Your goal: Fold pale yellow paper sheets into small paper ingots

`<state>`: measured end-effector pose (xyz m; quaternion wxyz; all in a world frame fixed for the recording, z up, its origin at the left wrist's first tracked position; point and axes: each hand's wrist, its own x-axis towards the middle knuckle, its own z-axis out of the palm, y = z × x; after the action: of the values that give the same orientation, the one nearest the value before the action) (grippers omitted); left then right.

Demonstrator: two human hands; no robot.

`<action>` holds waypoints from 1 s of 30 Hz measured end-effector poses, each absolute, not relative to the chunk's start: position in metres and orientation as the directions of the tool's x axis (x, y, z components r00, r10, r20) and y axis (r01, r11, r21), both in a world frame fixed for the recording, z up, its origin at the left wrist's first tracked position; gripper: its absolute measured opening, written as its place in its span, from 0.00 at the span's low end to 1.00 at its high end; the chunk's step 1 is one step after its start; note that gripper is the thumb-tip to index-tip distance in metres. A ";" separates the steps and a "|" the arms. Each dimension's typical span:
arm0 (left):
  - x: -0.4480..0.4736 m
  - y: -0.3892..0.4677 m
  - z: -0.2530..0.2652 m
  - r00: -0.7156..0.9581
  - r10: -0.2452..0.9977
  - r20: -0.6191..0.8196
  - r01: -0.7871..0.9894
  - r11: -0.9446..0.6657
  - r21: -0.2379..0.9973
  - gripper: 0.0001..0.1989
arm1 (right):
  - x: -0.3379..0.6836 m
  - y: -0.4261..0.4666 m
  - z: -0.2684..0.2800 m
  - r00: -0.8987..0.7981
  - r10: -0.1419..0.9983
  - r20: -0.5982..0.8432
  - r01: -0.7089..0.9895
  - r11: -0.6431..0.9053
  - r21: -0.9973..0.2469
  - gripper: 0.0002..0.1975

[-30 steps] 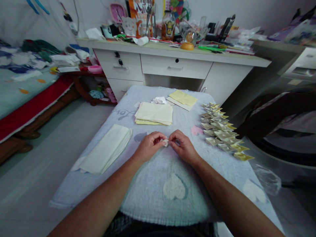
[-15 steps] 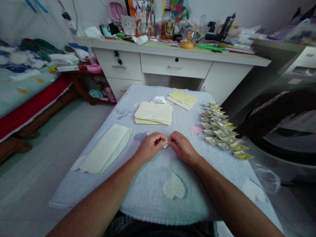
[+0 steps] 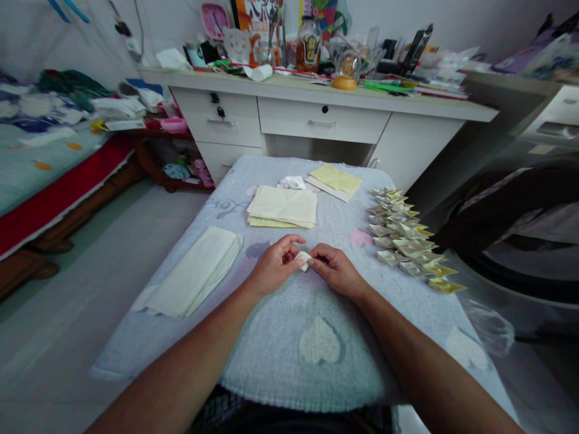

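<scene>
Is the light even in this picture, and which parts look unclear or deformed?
In the head view, light is soft but uneven, dim around the washing machine, with faint sheen on the floor; the head view also stretches near its edges, and the small folded paper lacks fine detail.

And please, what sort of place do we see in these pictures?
Probably a room in a home, perhaps a bedroom: there is a bed, a cluttered desk with drawers, and what looks like a front-loading washing machine.
</scene>
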<state>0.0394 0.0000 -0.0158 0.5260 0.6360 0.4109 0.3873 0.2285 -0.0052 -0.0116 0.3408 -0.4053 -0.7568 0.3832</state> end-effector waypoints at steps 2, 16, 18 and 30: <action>0.040 0.000 -0.016 0.369 0.928 0.051 0.119 -0.101 0.988 0.19 | 0.229 -0.005 -0.013 -0.428 0.885 0.184 0.327 0.341 -0.881 0.10; 0.039 0.000 -0.012 0.357 0.934 -0.006 0.262 -0.094 0.960 0.08 | 0.229 -0.006 -0.011 -0.454 0.860 0.235 0.380 0.425 -0.822 0.12; 0.038 0.001 -0.012 0.347 0.938 -0.009 0.217 -0.071 0.974 0.07 | 0.228 -0.007 -0.010 -0.448 0.865 0.226 0.360 0.405 -0.841 0.10; 0.045 -0.001 -0.014 0.339 0.934 -0.113 -0.131 0.165 0.977 0.10 | 0.224 -0.008 -0.010 -0.339 0.931 0.133 0.238 0.221 -0.946 0.11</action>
<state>0.0454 -0.0007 -0.0140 0.6487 0.4988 0.4024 0.4105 0.2239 -0.0084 -0.0099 0.3827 -0.4292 -0.6814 0.4528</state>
